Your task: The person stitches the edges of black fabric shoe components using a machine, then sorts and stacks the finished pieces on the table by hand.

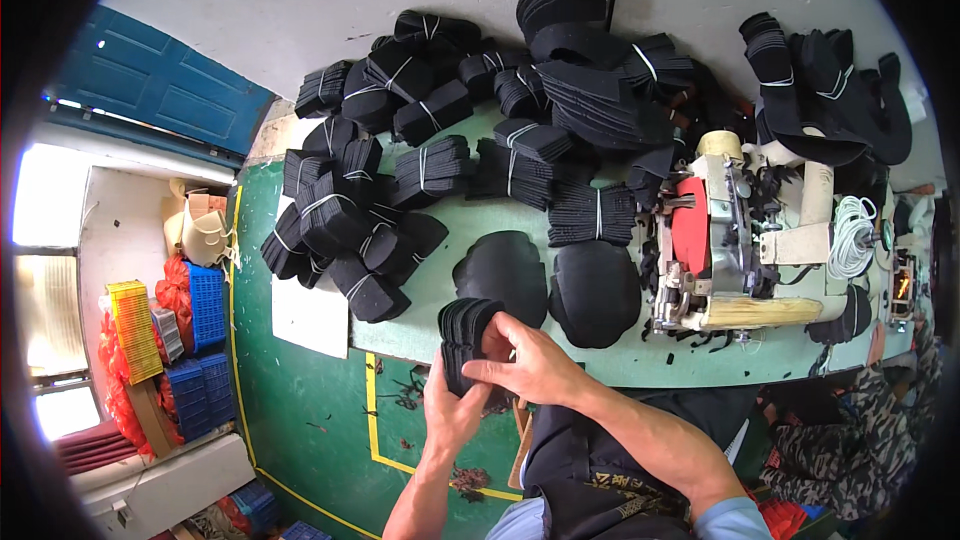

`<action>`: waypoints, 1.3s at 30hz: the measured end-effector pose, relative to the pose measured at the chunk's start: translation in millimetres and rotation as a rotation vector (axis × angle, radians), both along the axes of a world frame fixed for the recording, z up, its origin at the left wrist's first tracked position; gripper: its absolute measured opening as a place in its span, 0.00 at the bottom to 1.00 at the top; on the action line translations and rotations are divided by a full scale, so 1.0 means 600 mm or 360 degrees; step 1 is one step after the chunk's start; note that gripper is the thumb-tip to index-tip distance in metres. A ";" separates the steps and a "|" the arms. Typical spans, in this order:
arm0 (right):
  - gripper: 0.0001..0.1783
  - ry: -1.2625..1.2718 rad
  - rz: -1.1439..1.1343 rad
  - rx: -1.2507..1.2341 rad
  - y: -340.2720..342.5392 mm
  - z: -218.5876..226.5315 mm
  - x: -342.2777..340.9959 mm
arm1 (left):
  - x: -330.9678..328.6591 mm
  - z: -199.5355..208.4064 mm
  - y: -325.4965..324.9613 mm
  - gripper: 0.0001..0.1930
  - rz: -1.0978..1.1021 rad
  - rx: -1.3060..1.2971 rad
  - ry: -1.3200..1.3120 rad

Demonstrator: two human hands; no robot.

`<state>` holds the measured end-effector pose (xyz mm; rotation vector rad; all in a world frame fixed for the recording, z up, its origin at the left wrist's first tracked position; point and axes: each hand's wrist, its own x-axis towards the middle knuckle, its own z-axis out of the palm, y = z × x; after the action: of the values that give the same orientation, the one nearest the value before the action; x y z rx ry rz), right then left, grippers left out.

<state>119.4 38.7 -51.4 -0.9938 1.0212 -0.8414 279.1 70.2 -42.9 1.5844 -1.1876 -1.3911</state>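
A small stack of black, curved flat-cut pieces (pixel 465 325) stands upright between my hands, just off the table's front edge. My left hand (pixel 452 408) grips the stack from below and its left side. My right hand (pixel 525 360) pinches it from the right, with the thumb across the front and the fingers partly hidden behind. Two larger rounded black shapes lie flat beyond my hands: one dark piece (pixel 500 270) partly covered by the stack, and another dark piece (pixel 595 295) to its right.
Many tied black bundles (pixel 430 170) pile up across the pale green table (pixel 425 325). A machine (pixel 740 240) with a red plate occupies its right side. Blue crates (pixel 205 305) and a yellow crate (pixel 130 330) stand at left. Camouflage clothing (pixel 840 450) shows at lower right.
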 end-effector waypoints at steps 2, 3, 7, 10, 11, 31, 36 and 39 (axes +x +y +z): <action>0.16 0.0107 -0.0049 -0.0049 0.004 0.001 -0.006 | -0.008 0.009 0.002 0.24 -0.0071 0.0013 -0.0003; 0.13 -0.0064 0.0035 0.0063 0.006 -0.009 -0.013 | -0.006 0.005 0.007 0.25 -0.0103 0.0096 0.0000; 0.08 -0.0552 0.0146 0.0449 0.007 -0.014 -0.032 | 0.000 0.009 0.010 0.29 -0.0133 0.0258 0.0276; 0.06 -0.0513 0.0140 0.0408 0.008 -0.013 -0.035 | 0.000 0.002 0.015 0.27 -0.0133 0.0259 0.0376; 0.06 -0.0453 0.0139 0.0383 0.008 -0.012 -0.035 | 0.001 0.000 0.016 0.25 -0.0127 0.0269 0.0438; 0.26 0.2163 -0.0930 -0.0883 0.030 -0.044 -0.120 | 0.001 -0.016 -0.021 0.25 0.0637 0.0301 0.1074; 0.19 0.0298 -0.0309 0.0337 0.025 -0.045 -0.046 | -0.018 -0.015 -0.020 0.22 0.0540 0.0303 0.1058; 0.20 0.0477 -0.0319 0.0259 -0.003 -0.027 -0.035 | 0.014 -0.015 -0.012 0.18 0.0663 0.0135 0.0865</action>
<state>98.3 37.0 -67.9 -0.9042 1.4417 -0.7711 287.2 63.2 -51.9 1.2883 -0.4530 -1.4656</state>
